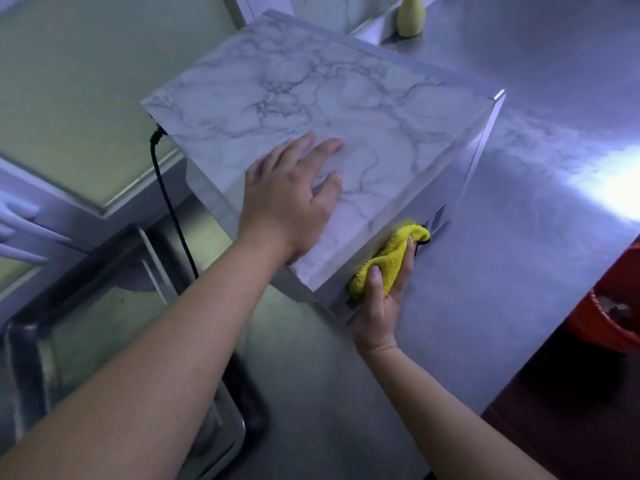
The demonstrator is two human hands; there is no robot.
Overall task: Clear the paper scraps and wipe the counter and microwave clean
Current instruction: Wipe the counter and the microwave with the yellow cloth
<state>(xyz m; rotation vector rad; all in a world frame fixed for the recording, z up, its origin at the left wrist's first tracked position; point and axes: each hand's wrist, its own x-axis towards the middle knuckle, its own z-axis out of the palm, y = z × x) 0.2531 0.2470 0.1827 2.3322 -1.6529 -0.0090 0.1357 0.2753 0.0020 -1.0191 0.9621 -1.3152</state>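
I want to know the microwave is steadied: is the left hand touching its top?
Touching. The head view shows the left hand lying flat, palm down, on the microwave top, with no gap.

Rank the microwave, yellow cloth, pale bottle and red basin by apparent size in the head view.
1. microwave
2. red basin, though cut off by the frame
3. yellow cloth
4. pale bottle; farther away and cropped, so its rank is unsure
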